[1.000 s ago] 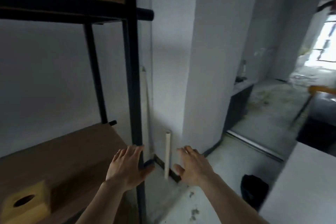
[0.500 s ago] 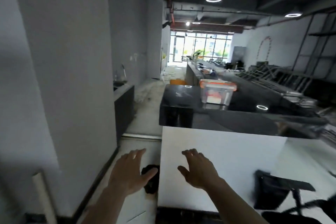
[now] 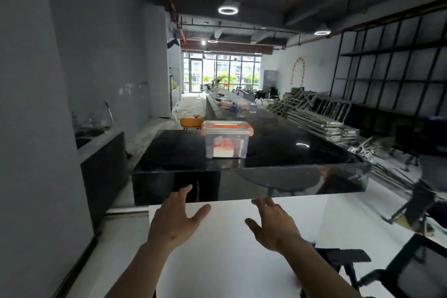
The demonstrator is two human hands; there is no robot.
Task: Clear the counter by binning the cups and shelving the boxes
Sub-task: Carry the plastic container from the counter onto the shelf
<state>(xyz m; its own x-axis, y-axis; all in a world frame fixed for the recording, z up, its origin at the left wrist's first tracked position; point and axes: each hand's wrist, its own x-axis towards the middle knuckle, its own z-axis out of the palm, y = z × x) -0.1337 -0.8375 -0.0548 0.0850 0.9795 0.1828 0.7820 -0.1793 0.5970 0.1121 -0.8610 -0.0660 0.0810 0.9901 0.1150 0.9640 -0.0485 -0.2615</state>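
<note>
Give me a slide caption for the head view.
Both hands, left and right, open and empty, reaching toward a clear orange-lidded box on the black counter.

Glossy black counter; clear plastic box; matt white surface.

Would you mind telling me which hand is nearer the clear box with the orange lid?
Left, narrowly. The left hand is below the clear box and slightly left; the right hand is below and further off to its right. Both are open and empty.
</note>
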